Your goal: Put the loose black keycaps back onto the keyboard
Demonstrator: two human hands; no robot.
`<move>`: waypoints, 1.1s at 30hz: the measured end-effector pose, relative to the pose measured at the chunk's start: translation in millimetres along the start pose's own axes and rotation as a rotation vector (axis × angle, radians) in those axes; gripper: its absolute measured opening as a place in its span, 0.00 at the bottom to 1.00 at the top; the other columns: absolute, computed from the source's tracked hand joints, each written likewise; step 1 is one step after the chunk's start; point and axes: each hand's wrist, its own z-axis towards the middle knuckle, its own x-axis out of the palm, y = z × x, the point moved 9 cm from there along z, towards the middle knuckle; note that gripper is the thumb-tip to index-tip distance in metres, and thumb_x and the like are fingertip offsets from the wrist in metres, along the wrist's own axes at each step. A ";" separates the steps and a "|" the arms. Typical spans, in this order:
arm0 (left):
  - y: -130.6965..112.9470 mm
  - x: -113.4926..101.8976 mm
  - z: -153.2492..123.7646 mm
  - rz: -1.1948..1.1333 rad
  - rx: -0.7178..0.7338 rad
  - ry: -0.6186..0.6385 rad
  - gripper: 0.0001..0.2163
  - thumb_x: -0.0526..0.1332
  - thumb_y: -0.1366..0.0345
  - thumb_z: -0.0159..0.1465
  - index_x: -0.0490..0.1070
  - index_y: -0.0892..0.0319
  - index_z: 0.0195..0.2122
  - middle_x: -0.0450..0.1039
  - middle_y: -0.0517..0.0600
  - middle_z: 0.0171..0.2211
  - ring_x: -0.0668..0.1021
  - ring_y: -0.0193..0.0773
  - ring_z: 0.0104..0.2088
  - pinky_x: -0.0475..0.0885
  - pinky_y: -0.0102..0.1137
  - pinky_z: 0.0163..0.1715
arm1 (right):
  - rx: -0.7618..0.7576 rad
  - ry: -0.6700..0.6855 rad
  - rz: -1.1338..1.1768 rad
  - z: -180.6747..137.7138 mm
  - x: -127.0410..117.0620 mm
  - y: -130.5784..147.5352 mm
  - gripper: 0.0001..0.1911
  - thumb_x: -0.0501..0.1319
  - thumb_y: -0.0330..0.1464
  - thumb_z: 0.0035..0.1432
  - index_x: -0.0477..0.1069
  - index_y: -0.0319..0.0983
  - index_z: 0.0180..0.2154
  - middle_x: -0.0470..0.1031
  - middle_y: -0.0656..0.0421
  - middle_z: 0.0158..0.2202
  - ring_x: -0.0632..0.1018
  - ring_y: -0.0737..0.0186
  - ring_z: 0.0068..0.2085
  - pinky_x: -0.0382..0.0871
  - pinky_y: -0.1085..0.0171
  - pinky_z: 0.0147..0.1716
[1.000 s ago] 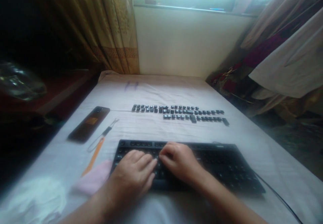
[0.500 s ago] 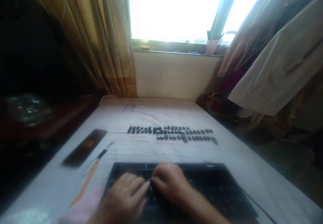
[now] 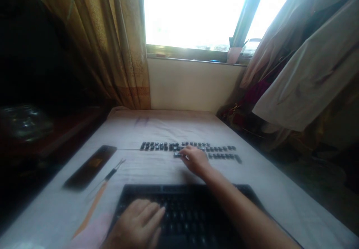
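Note:
A black keyboard lies at the front of the cloth-covered surface, with part of its key area dark and blurred. My left hand rests over its left side, fingers loosely extended and lying together on the keys, holding nothing that I can see. Beyond the keyboard, loose keycaps are laid out in rows. My right hand reaches over the keyboard to the nearer row, its fingertips pinched together at a keycap there. The hand covers several of the keycaps.
To the left lie a dark smartphone and an orange-handled tool with a wire-like forked end. A cable runs along the keyboard's right side. Curtain, window and hanging clothes surround the far end.
My right hand has moved from the keyboard, beside my left hand, forward to the rows of loose keycaps. My left hand stays on the keyboard.

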 end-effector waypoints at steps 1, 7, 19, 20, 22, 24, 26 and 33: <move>0.4 -0.2 -1.1 -0.002 -0.003 -0.011 0.14 0.54 0.74 0.64 0.75 0.57 0.46 0.79 0.50 0.38 0.79 0.39 0.38 0.75 0.33 0.42 | -0.003 -0.003 -0.022 6.9 2.0 -2.0 0.14 0.58 0.31 0.63 0.79 0.43 0.46 0.78 0.53 0.48 0.78 0.55 0.47 0.69 0.62 0.44; 2.1 9.7 -15.4 0.000 0.003 -0.148 0.14 0.53 0.73 0.64 0.75 0.57 0.44 0.77 0.50 0.36 0.78 0.38 0.37 0.74 0.32 0.43 | -0.074 0.025 -0.109 25.8 15.1 3.8 0.14 0.63 0.32 0.60 0.80 0.43 0.47 0.75 0.52 0.51 0.75 0.54 0.51 0.67 0.61 0.50; 1.6 1.4 -1.4 -0.031 -0.055 0.013 0.14 0.54 0.73 0.64 0.75 0.58 0.47 0.78 0.51 0.40 0.79 0.40 0.40 0.75 0.34 0.44 | -0.089 0.026 -0.006 7.0 7.0 16.4 0.10 0.62 0.31 0.61 0.79 0.40 0.44 0.77 0.52 0.49 0.77 0.57 0.47 0.68 0.62 0.47; 1.2 -0.4 0.1 -0.036 -0.062 0.026 0.15 0.54 0.74 0.64 0.75 0.58 0.47 0.78 0.51 0.40 0.79 0.40 0.40 0.75 0.34 0.45 | -0.088 0.042 0.021 -3.0 4.7 18.9 0.10 0.62 0.32 0.61 0.79 0.41 0.44 0.77 0.53 0.48 0.78 0.59 0.44 0.69 0.63 0.45; 0.9 -2.3 1.8 -0.044 -0.070 0.038 0.15 0.54 0.74 0.64 0.75 0.58 0.48 0.78 0.51 0.40 0.79 0.40 0.41 0.75 0.35 0.45 | -0.092 0.090 0.072 -27.1 0.5 25.7 0.08 0.64 0.32 0.59 0.79 0.41 0.41 0.80 0.57 0.42 0.79 0.62 0.38 0.70 0.65 0.41; 1.0 -0.9 2.3 -0.045 -0.073 0.055 0.14 0.54 0.73 0.65 0.75 0.59 0.48 0.79 0.52 0.40 0.79 0.41 0.40 0.75 0.36 0.44 | -0.094 0.163 0.170 -52.6 -0.9 33.7 0.06 0.65 0.30 0.57 0.79 0.41 0.38 0.81 0.59 0.36 0.79 0.62 0.36 0.70 0.66 0.38; 0.3 0.1 2.6 -0.044 -0.070 0.064 0.13 0.53 0.73 0.66 0.75 0.59 0.47 0.79 0.52 0.40 0.79 0.41 0.40 0.75 0.37 0.44 | -0.095 0.233 0.250 -74.8 1.0 41.6 0.06 0.66 0.30 0.55 0.79 0.41 0.37 0.81 0.59 0.36 0.79 0.61 0.37 0.70 0.65 0.38; -10.0 -5.5 4.6 -0.043 -0.073 0.062 0.12 0.53 0.68 0.70 0.76 0.58 0.46 0.78 0.50 0.42 0.77 0.42 0.43 0.73 0.38 0.48 | -0.111 0.310 0.235 -98.0 20.3 52.4 0.07 0.66 0.29 0.55 0.79 0.40 0.38 0.81 0.57 0.37 0.79 0.59 0.38 0.69 0.65 0.38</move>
